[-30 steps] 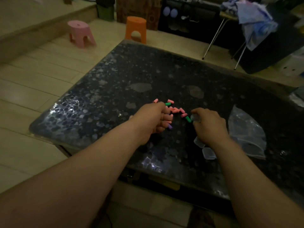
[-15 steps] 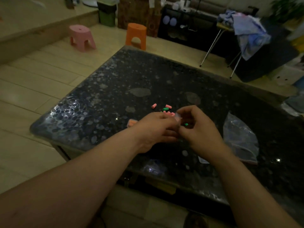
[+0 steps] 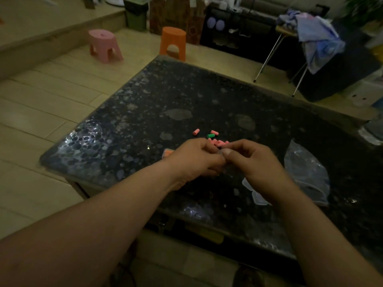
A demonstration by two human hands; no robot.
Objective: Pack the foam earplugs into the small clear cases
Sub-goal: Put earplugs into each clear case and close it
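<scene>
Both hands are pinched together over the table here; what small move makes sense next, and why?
Probably press the earplug into the case held between the left hand and right hand, then close it. What they hold is mostly hidden. Loose earplugs lie just beyond, and spare clear cases wait by the right wrist.

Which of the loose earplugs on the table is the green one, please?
The green earplug lies just beyond the hands, between two pink earplugs; it is the only visible one not pink.

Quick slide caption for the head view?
Both hands, left hand and right hand, meet over the dark table beside loose earplugs.
</scene>
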